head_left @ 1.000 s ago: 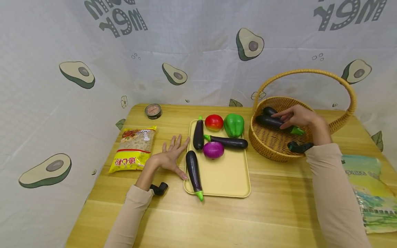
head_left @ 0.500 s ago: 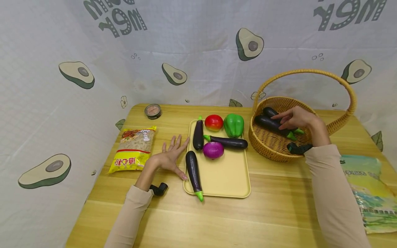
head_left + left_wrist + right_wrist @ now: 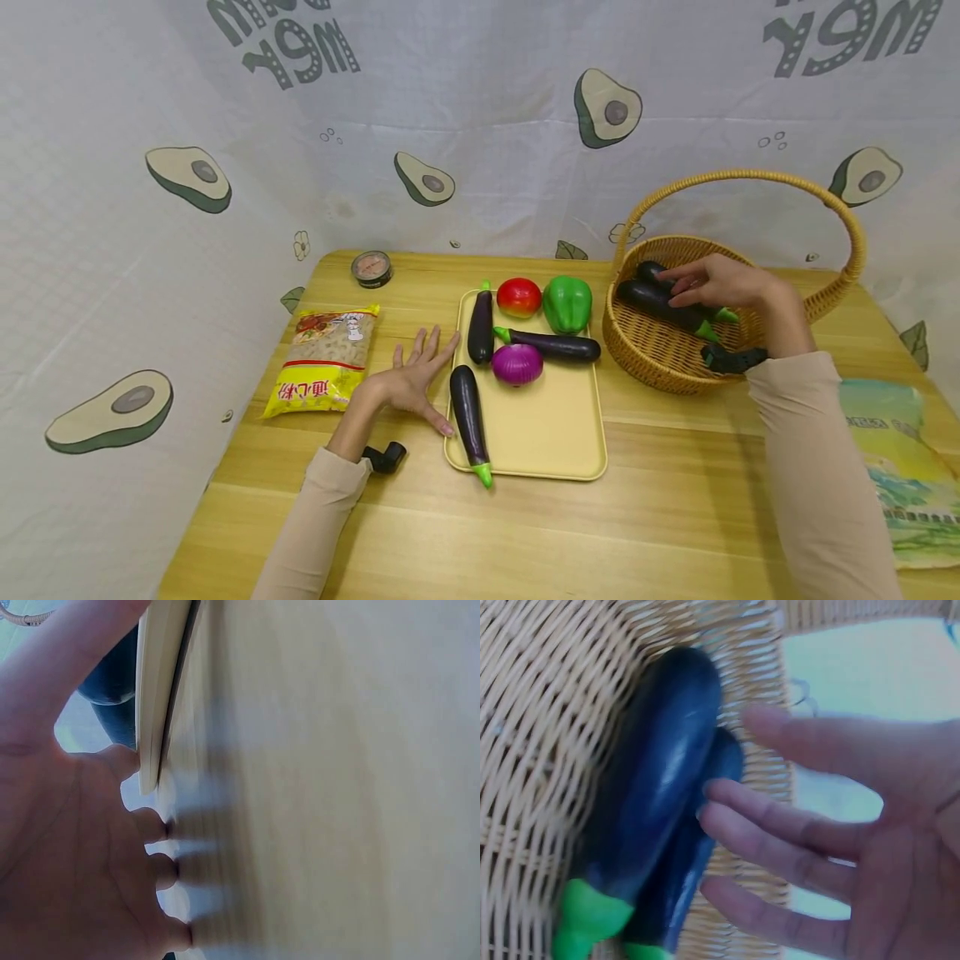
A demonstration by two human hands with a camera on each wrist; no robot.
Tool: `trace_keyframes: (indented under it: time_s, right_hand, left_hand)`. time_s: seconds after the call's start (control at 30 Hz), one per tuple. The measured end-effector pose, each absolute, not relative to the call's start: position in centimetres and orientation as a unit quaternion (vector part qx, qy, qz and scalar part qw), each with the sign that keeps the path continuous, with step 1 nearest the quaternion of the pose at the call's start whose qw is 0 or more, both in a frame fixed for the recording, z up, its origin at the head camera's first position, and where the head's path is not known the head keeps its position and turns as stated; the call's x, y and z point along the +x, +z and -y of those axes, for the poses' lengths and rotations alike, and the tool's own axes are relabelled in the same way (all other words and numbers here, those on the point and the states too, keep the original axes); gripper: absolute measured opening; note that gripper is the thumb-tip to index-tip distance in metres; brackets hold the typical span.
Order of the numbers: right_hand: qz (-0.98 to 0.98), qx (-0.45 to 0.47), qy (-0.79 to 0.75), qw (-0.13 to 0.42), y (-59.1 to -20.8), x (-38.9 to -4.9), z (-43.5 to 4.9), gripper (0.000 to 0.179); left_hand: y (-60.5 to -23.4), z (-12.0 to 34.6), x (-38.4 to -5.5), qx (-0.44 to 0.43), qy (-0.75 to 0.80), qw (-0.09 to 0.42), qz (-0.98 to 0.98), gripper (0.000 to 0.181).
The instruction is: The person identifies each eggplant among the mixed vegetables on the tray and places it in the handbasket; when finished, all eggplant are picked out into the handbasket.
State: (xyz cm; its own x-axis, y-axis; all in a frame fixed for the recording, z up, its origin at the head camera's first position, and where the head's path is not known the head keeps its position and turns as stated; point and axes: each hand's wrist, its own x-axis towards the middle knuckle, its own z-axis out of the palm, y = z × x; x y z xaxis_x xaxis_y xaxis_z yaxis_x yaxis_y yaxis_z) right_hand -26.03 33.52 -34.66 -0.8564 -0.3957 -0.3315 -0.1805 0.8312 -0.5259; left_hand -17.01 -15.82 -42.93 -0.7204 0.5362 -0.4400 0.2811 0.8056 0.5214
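My left hand [image 3: 408, 379] has its fingers spread at the left edge of the cream tray [image 3: 540, 442], its fingertips and thumb right by the rim. An eggplant [image 3: 468, 417] lies along that edge, its green stem over the near rim. My right hand [image 3: 727, 282] is over the wicker basket [image 3: 645, 354], where two dark eggplants lie side by side. In the right wrist view its fingers [image 3: 769, 840] are loosely extended, holding nothing, beside the larger eggplant [image 3: 652, 772] and the partly covered second eggplant [image 3: 686, 862].
On the tray are two more eggplants, a red fruit [image 3: 519, 297], a green bell pepper [image 3: 567, 304] and a purple onion [image 3: 517, 365]. Left of it lie a pasta bag [image 3: 322, 362] and a round tin [image 3: 371, 268]. A yellow-green bag [image 3: 900, 475] lies right; the basket's tall handle [image 3: 738, 175] arches up.
My right hand has let go of the upper eggplant, which has settled beside the other with both stems showing, and has drawn slightly back to the right. The left hand has stayed still.
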Motion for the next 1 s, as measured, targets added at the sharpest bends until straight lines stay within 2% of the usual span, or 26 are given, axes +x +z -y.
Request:
trace_keyframes:
  time_s: [0.37, 0.5, 0.8, 1.0]
  right_hand:
    - [-0.918, -0.215, -0.271, 0.195, -31.6, -22.5, -29.7, 0.055]
    - [-0.913, -0.242, -0.288, 0.160, -31.3, -20.8, -28.1, 0.057]
    - [-0.885, -0.348, -0.293, 0.098, -32.3, -17.6, -24.1, 0.053]
    - [-0.888, -0.338, -0.298, 0.094, -34.1, -16.2, -21.7, 0.051]
  left_hand:
    - [-43.0, 15.8, -17.1, 0.228, 0.214, 0.294, -0.903, 0.149]
    - [-43.0, 15.8, -17.1, 0.228, 0.214, 0.295, -0.903, 0.149]
    - [-42.9, 15.8, -17.0, 0.229, 0.209, 0.295, -0.904, 0.148]
    - [-43.0, 15.8, -17.0, 0.228, 0.209, 0.294, -0.904, 0.148]
